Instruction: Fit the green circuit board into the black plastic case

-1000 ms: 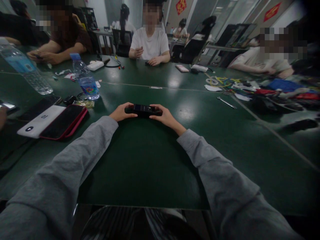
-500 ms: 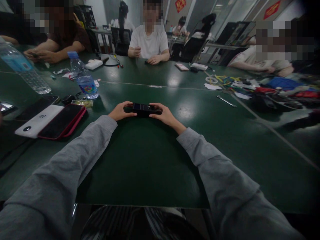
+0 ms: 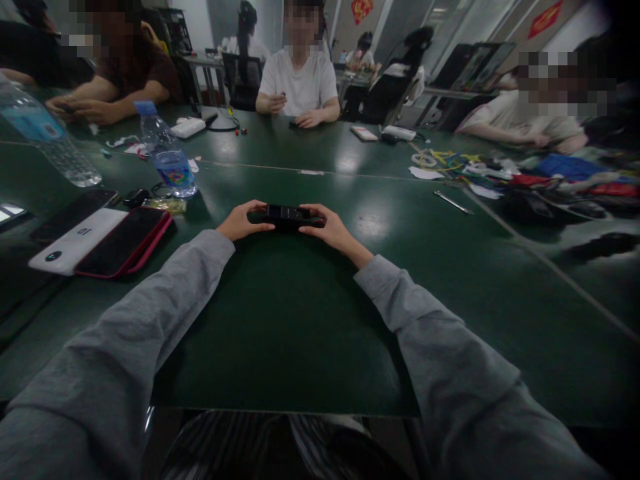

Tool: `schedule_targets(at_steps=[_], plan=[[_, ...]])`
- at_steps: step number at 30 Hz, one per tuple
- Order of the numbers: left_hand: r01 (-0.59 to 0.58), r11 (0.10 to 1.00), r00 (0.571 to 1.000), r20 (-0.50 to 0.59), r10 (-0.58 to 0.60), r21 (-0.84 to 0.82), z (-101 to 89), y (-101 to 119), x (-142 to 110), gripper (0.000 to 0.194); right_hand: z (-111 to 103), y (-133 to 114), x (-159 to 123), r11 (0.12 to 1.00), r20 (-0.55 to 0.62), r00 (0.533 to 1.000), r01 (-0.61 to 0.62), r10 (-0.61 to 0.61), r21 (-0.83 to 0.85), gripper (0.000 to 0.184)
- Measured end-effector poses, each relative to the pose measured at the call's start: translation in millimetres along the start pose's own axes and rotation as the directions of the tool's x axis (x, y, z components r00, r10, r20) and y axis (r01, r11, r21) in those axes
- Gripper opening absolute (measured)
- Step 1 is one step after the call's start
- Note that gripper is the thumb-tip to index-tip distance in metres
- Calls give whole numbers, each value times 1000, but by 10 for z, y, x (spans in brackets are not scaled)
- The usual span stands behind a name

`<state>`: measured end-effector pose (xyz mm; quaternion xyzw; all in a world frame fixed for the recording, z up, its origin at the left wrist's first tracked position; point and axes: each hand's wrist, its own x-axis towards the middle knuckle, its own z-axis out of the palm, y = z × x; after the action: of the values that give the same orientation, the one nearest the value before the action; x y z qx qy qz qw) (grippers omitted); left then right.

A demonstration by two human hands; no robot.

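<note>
A small black device with a screen (image 3: 287, 216) is held sideways at the middle of the green table (image 3: 280, 320). My left hand (image 3: 244, 221) grips its left end, thumb along the near side and fingers on the far side. The right end is pinched the same way by my right hand (image 3: 327, 225). Faint light marks show on the device's dark face, too small to read. Its underside is hidden, so I cannot tell whether it rests on the tabletop.
Phones, one white (image 3: 77, 241) and one red-cased (image 3: 124, 243), lie left, near two water bottles (image 3: 173, 167) (image 3: 55, 137). On the right are a wrench (image 3: 453, 202) and a heap of cables and cloth (image 3: 565, 170). Several people sit around, one in a white shirt (image 3: 299, 80) opposite.
My hands and the device stay almost in place; the lit marks on its face look slightly different. The person opposite has shifted one raised hand a little.
</note>
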<state>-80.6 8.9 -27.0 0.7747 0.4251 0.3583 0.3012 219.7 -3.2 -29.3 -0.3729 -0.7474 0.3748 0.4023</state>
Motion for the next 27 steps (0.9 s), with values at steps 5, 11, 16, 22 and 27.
schedule_targets(at_steps=[5, 11, 16, 22, 27], plan=[[-4, 1000, 1000, 0, 4, 23, -9, 43, 6, 58, -7, -25, 5, 1000, 6, 1000, 7, -7, -7, 59], [-4, 999, 1000, -12, 4, 35, -24, 86, 16, 58, -20, -61, 9, 1000, -5, 1000, 13, -13, -10, 60], [-10, 999, 1000, -5, 10, 46, -48, 130, 11, 59, -41, -72, 7, 999, 4, 1000, 15, -15, -51, 59], [-13, 997, 1000, -3, 13, 72, -61, 140, 15, 61, -49, -80, 16, 999, -3, 1000, 8, -8, -47, 60], [-14, 998, 1000, -20, 15, 60, -47, 141, 24, 61, -60, -92, 27, 999, 5, 1000, 3, -3, -41, 61]])
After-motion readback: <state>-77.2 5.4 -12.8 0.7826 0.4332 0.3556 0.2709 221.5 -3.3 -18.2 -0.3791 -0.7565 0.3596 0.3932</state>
